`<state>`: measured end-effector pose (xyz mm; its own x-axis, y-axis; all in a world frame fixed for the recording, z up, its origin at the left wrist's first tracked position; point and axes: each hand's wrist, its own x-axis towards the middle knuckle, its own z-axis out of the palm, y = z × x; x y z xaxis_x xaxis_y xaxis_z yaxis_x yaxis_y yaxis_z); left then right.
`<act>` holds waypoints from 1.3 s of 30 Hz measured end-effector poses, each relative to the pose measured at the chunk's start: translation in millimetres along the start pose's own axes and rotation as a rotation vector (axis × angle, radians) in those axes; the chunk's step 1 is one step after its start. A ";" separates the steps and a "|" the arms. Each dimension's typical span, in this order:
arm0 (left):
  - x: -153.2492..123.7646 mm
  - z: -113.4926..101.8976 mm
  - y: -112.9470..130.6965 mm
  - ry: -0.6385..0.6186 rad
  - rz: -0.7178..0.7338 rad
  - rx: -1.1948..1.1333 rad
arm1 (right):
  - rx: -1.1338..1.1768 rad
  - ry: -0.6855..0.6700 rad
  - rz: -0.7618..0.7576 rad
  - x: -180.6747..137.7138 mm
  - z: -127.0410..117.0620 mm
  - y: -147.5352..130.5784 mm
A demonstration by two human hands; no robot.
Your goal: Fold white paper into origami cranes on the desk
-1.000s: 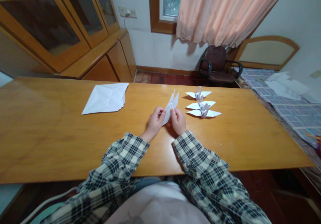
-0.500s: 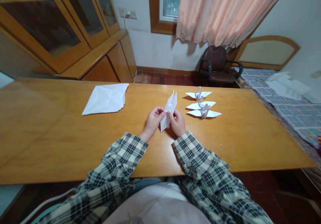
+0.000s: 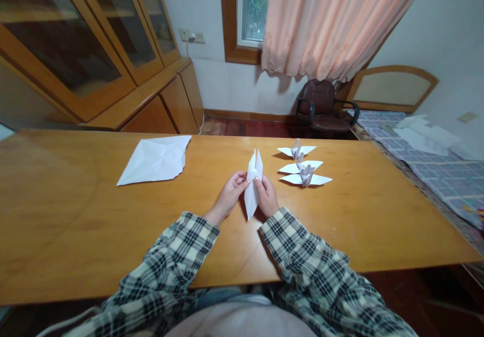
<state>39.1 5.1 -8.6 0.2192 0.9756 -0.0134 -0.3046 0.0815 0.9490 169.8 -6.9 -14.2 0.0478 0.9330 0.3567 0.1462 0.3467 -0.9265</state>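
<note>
Between my hands is a folded white paper (image 3: 251, 199), a long diamond with two narrow points at its far end and one point toward me. My left hand (image 3: 231, 192) pinches its left edge, thumb on top. On the right edge, my right hand (image 3: 266, 196) grips it the same way, thumb pressed near the middle. The fingers beneath the paper are partly hidden. To the right lie three folded paper cranes (image 3: 305, 176) in a column, wings spread. Over on the left rests a creased white paper sheet (image 3: 155, 160) with one ragged edge.
All the papers are on a wooden table (image 3: 75, 226). Beyond its far edge are a glass-doored cabinet (image 3: 151, 95), an office chair (image 3: 321, 105) and a pink curtain (image 3: 325, 24). A bed (image 3: 427, 150) with papers on it stands at the right.
The folded paper has turned so its points face more directly away from me. Both hands still hold it. The whole view has shifted slightly, with the table lower in it.
</note>
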 end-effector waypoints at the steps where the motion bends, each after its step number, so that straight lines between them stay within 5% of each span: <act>1: 0.3 -0.7 -0.7 -0.009 -0.009 -0.015 | 0.018 -0.003 0.013 -0.6 0.2 1.7; 7: 1.1 -1.7 -3.2 -0.080 -0.047 -0.043 | 0.056 -0.032 0.040 -1.3 0.0 4.6; 15: 3.7 -7.8 -2.9 -0.003 0.112 0.312 | -0.030 -0.069 -0.011 3.5 -6.2 0.3; 21: 2.0 -5.6 4.5 -0.035 0.011 0.128 | -0.051 -0.071 -0.008 3.7 -7.3 1.7; 32: 0.1 -8.3 0.4 -0.069 0.036 0.379 | -0.021 -0.063 0.064 6.0 -6.8 -0.8; 39: -4.9 -7.2 4.3 -0.100 -0.023 0.264 | 0.095 -0.112 0.123 5.6 -6.1 -1.1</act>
<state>30.1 2.1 -6.7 0.3180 0.9479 -0.0169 -0.0490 0.0343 0.9982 176.0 -2.7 -10.4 -0.0514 0.9719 0.2295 0.0522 0.2321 -0.9713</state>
